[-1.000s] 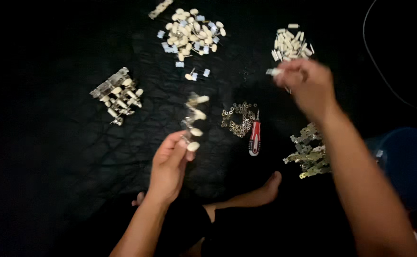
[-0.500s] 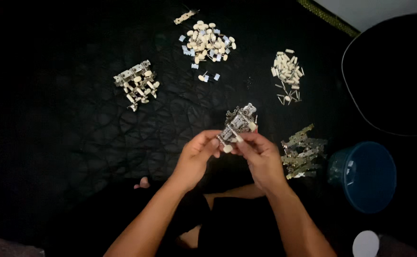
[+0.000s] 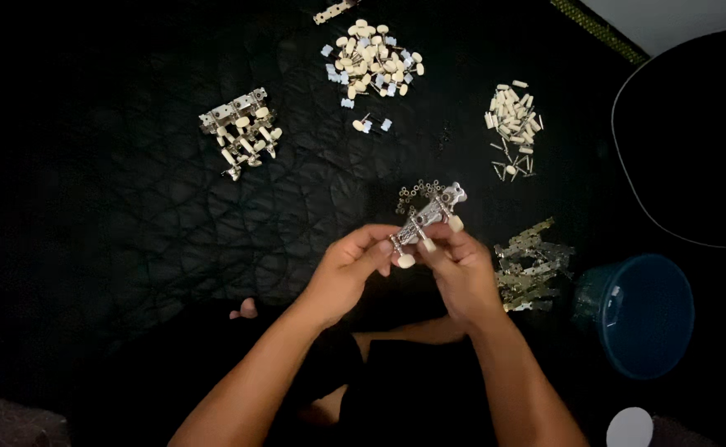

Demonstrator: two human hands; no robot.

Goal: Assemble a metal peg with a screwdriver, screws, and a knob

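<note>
Both my hands hold one metal tuner strip (image 3: pixel 429 217) with cream knobs, tilted up to the right, above a dark quilted cloth (image 3: pixel 131 232). My left hand (image 3: pixel 348 269) pinches its lower end. My right hand (image 3: pixel 461 269) grips it from the right side, fingers on a cream knob. A small pile of metal rings (image 3: pixel 413 191) lies just behind the strip.
Finished tuner strips (image 3: pixel 241 130) lie at the left. A heap of cream-knobbed pegs (image 3: pixel 373 60) sits at the top, cream knobs with screws (image 3: pixel 512 120) to the right. Bare metal plates (image 3: pixel 530 263) lie beside my right hand. A blue bucket (image 3: pixel 640 313) and a black case (image 3: pixel 694 141) stand at the right.
A second ago my right hand was stretched out to the cream knob pile and my left held the strip alone. Both hands have since come together on the strip.
</note>
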